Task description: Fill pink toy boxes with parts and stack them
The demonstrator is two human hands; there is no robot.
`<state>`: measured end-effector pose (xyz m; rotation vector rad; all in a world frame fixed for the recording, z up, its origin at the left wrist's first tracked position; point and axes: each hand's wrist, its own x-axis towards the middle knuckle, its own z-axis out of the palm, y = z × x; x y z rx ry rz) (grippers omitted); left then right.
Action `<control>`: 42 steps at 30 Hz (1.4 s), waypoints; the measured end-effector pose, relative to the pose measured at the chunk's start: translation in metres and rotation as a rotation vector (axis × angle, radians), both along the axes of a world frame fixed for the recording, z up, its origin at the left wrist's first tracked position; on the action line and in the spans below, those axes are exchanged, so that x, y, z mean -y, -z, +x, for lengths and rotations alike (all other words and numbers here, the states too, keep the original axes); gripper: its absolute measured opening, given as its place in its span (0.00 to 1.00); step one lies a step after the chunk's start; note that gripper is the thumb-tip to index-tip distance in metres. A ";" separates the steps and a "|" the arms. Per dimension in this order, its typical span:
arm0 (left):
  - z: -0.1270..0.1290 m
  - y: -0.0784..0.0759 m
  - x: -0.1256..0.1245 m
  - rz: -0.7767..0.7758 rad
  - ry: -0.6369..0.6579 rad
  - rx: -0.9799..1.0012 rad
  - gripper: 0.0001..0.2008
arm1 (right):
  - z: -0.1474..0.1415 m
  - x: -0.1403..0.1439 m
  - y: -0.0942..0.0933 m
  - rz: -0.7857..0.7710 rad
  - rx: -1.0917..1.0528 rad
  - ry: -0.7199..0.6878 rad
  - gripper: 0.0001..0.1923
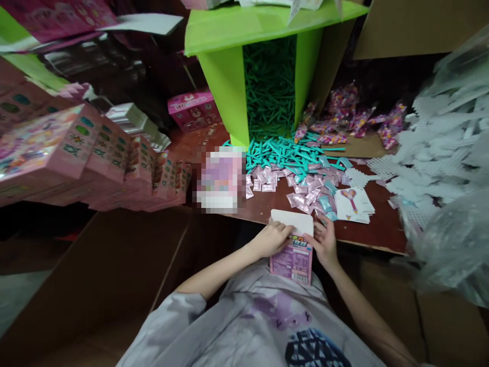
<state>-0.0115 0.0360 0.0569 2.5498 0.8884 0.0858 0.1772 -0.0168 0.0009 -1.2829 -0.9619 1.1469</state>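
Observation:
Close to my body, a pink and purple printed carton stands with its white top flap raised. My left hand has its fingers closed over the carton's upper left edge. On the opposite side, my right hand grips the upper right edge, its thumb on the printed front. What lies inside the carton is hidden. Just beyond my hands are small pink sachets with a few blue ones among them, and a stack of white picture cards lies near my right hand.
Teal plastic sticks spill from a green bin. Stacked pink boxes fill the left. Bags of colourful beads lie behind, and white mesh pieces pile up on the right. A cardboard box is below left.

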 end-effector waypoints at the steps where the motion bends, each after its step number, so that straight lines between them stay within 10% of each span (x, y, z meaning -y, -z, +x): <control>1: -0.001 0.002 0.003 0.001 -0.010 -0.006 0.17 | -0.008 0.000 0.002 -0.025 -0.019 0.057 0.29; 11: -0.036 0.031 0.009 -0.040 -0.099 0.306 0.22 | -0.031 -0.018 0.007 -0.218 -0.191 0.097 0.12; 17: -0.026 0.074 0.033 0.156 -0.854 0.838 0.12 | -0.031 -0.019 0.001 -0.179 -0.208 0.175 0.20; 25: -0.030 0.029 0.036 -0.324 -0.792 0.918 0.21 | -0.045 -0.018 -0.018 -0.209 -0.190 0.117 0.25; 33: -0.035 0.043 0.045 -0.469 -1.021 0.861 0.19 | -0.057 -0.004 -0.001 0.055 -0.079 -0.055 0.12; 42: -0.026 0.042 0.042 -0.477 -1.237 1.069 0.09 | -0.059 -0.015 0.003 -0.134 -0.059 -0.056 0.18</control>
